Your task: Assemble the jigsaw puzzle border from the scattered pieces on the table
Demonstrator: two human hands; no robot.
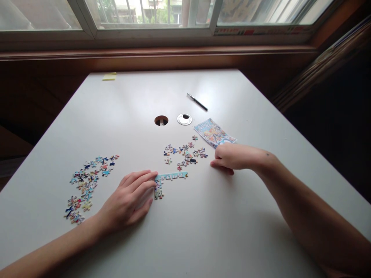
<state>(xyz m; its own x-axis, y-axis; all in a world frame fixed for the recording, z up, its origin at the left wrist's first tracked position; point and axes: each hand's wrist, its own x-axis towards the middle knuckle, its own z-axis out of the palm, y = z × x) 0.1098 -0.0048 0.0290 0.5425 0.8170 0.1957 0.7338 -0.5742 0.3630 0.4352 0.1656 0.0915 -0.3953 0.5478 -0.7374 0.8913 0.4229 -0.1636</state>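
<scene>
My left hand [131, 199] lies on the table with its fingers stretched out and the thumb apart. Its fingertips touch the left corner of a partly joined jigsaw puzzle [174, 176], an L-shaped strip with a light blue top edge and a short left side. Beside the lower edge of a colourful picture sheet [213, 130], my right hand [234, 156] is closed, its fingers curled down toward the tabletop. Whatever the right fingers hold, if anything, is hidden. Between the hands lies a group of loose puzzle pieces [185, 148], just beyond the joined strip.
A larger spread of puzzle pieces [87, 183] is on the left of the white table [185, 231]. Farther back are a round cable hole [161, 121], its silver cover [184, 119], a black pen [197, 102] and a yellow sticky note [109, 76]. A window sits behind.
</scene>
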